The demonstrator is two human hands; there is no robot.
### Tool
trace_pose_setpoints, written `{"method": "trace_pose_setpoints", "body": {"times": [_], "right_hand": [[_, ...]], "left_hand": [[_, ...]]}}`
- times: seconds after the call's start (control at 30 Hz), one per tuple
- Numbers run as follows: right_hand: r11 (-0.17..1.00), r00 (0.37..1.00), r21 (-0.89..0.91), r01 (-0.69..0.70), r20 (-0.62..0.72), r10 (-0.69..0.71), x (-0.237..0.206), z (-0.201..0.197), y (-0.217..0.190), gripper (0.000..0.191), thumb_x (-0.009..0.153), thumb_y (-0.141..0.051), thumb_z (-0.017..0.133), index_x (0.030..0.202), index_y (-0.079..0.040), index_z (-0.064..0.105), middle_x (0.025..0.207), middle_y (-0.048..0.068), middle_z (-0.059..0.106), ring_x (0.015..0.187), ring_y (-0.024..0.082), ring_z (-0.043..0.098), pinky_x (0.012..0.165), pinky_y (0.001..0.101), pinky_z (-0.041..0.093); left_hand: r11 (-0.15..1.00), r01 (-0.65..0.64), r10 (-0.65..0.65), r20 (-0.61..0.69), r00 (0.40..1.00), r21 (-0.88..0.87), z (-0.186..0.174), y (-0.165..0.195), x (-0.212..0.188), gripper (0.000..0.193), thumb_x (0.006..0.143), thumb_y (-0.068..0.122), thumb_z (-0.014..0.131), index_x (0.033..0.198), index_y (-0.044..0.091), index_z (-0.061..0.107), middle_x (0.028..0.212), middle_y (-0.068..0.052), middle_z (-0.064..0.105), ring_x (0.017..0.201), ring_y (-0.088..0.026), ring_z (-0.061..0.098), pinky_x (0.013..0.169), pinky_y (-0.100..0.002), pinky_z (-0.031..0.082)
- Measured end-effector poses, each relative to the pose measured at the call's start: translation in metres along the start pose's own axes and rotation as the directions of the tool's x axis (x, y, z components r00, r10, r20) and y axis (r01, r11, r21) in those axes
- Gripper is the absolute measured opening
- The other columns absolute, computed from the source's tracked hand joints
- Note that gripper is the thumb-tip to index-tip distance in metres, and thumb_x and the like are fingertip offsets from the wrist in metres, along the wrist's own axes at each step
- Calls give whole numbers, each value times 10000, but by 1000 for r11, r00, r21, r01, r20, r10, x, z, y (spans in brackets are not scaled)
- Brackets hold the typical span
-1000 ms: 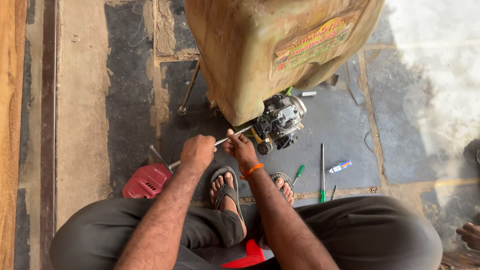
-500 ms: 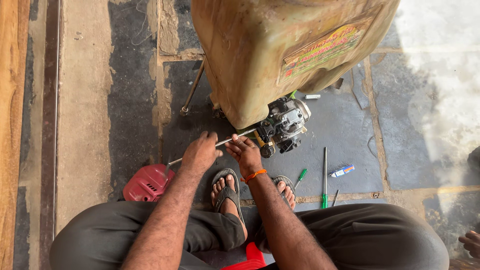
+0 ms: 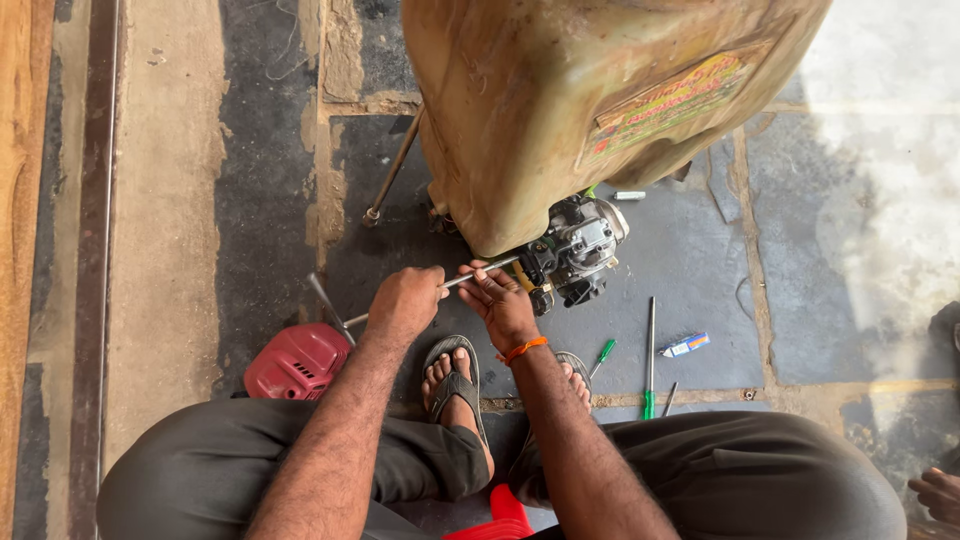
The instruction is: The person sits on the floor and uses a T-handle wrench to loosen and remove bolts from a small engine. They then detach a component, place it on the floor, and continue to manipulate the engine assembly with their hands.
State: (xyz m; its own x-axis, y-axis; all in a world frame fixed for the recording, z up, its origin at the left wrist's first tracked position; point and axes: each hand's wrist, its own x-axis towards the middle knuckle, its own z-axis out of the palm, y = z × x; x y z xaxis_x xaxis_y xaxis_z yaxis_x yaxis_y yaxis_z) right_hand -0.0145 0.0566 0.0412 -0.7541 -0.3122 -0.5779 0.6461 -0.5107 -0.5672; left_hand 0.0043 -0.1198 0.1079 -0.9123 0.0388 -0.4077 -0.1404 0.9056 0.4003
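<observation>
Both the left hand [image 3: 405, 303] and right hand [image 3: 503, 305] close around a thin metal rod [image 3: 470, 277], its long axis pointing toward two o'clock into the small engine [image 3: 578, 250].

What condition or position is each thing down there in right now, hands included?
Left hand: closed around the metal rod.
Right hand: fingers pinch the rod near the engine.
Metal rod: held in both hands, tip at the engine.
Small engine: uncovered, under the tank.
Yellowish tank: dirty, above the engine.
Red cover: off, lying on the floor.
Long green-handled screwdriver: lying loose on the floor.
Small green-handled screwdriver: lying loose beside the right foot.
</observation>
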Motion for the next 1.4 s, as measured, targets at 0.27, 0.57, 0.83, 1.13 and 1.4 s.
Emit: {"method": "trace_pose_setpoints", "body": {"times": [0.27,0.57,0.83,1.13,1.4], "right_hand": [[992,953,-127,26,-295,-63,18,2,23,318,909,-314,821,928,-85,601,917,88,741,677,133,644,696,301,573],[997,987,41,-62,153,55,-1,5,0,331,1031,-98,534,1352,-25,566,1331,127,677,1198,220,662,1042,368,567],[991,983,-131,2,-184,-27,12,8,22,248,942,-220,754,1017,-17,634,963,116,739,814,217,713,796,358,623],[997,998,-36,-67,-17,67,3,10,7,229,977,-163,640,1197,-110,606,1087,65,712,943,169,703,882,325,593],[998,999,-52,-19,25,20,-5,1,11,249,1020,-105,574,1252,-34,629,1210,106,725,1097,202,714,971,351,587]], "left_hand": [[992,36,-31,45,999,-118,15,2,3,336,848,283,799,996,38,625,998,-137,678,948,-292,720,805,-429,586],[997,-64,67,-91,994,32,12,0,1,208,938,256,697,1081,106,715,912,-137,756,860,-313,750,754,-458,603],[1000,-15,15,31,999,-20,14,2,0,189,1033,247,651,1045,74,725,914,-192,753,883,-352,743,765,-484,590],[982,-99,70,-183,981,-160,6,8,-3,257,875,101,720,1125,96,664,1060,-147,708,954,-349,720,797,-468,591],[983,-41,24,-99,995,-181,14,-5,3,159,990,217,638,1002,64,677,1006,-135,740,954,-346,727,798,-481,569]]}}
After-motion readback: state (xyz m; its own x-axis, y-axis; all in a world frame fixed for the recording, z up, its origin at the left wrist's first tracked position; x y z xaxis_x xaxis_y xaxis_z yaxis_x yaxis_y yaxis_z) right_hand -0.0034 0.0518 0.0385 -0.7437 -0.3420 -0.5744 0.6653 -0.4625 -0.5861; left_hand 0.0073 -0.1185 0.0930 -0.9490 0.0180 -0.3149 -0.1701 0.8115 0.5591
